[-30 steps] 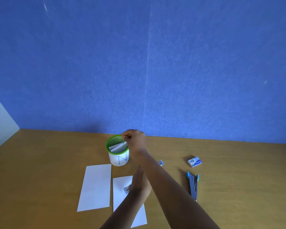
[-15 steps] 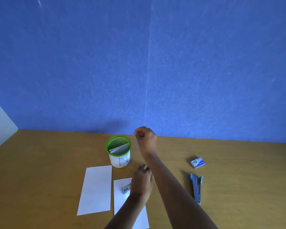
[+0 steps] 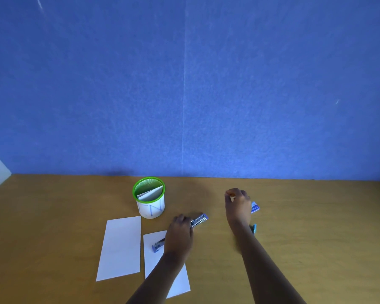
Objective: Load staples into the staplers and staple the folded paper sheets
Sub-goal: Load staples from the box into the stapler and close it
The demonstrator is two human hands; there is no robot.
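Behind the sheets [image 3: 121,246], cup [image 3: 150,208] marked "IN".

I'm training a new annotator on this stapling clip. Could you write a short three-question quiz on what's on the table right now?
1. True or false: the green-rimmed mesh cup holds folded paper.
2. What does the left hand hold? A) the opened silver metal stapler; B) the cup; C) a pair of scissors.
3. How many flat white paper sheets lie on the brown wooden table?
Key: 1 true; 2 A; 3 two.
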